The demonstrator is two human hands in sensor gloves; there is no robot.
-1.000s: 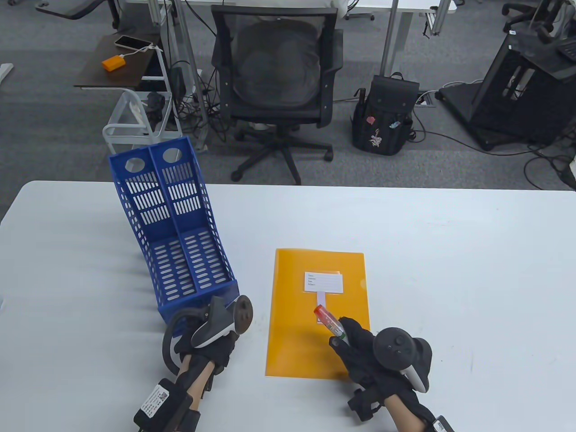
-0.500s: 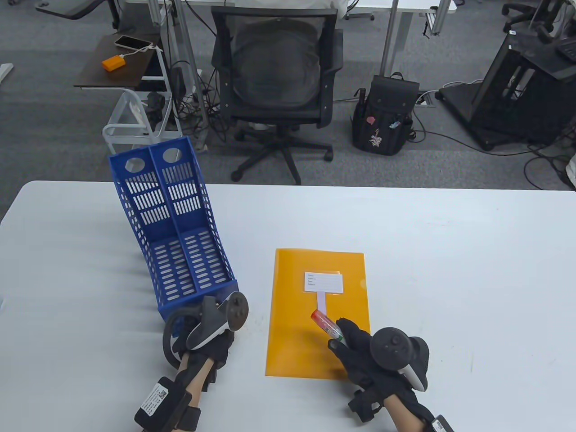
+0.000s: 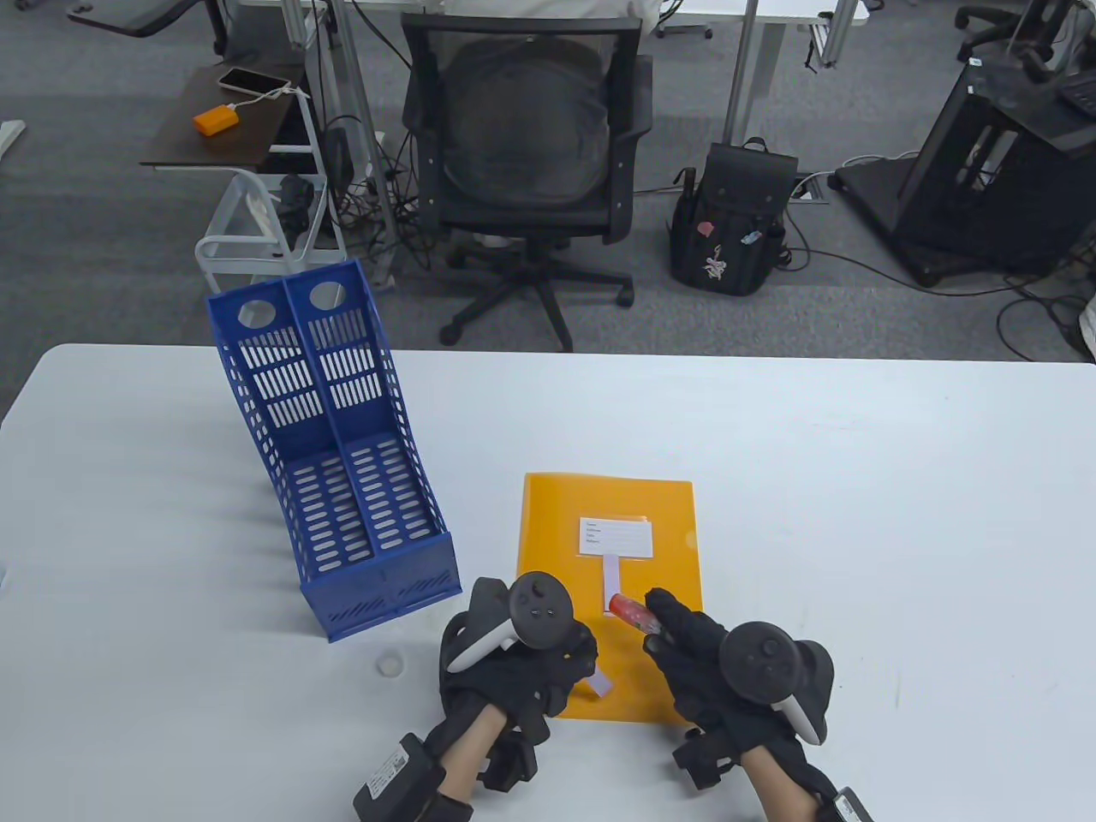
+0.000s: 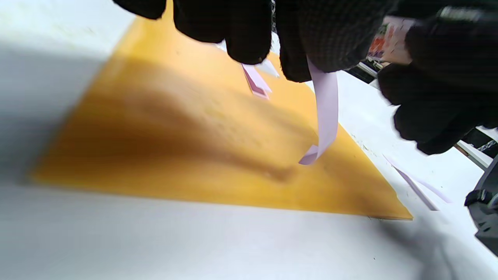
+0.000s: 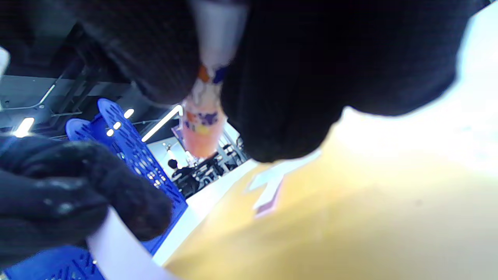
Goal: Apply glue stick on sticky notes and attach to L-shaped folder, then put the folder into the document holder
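Observation:
An orange L-shaped folder [image 3: 651, 505] lies flat on the table with a white label [image 3: 615, 538] and a pale lilac sticky strip [image 3: 611, 575] on it. My left hand [image 3: 575, 666] hovers over the folder's near left corner and pinches a second lilac strip [image 3: 602, 682], which hangs down curled [image 4: 327, 112] just above the folder [image 4: 194, 136]. My right hand [image 3: 658, 623] grips the red-tipped glue stick [image 3: 629, 610], its tip pointing left near the stuck strip. The glue stick [image 5: 202, 116] shows between my right fingers. The blue document holder [image 3: 342, 462] stands to the left.
A small round clear cap [image 3: 390, 663] lies on the white table [image 3: 856, 514] near the holder's front corner. Another pale strip [image 4: 416, 186] lies on the table beside the folder's near right edge. An office chair [image 3: 527, 163] stands beyond the far edge.
My left hand has moved right from beside the document holder to over the folder's near left corner, now with a lilac strip in its fingers. The right hand turned the glue stick leftward.

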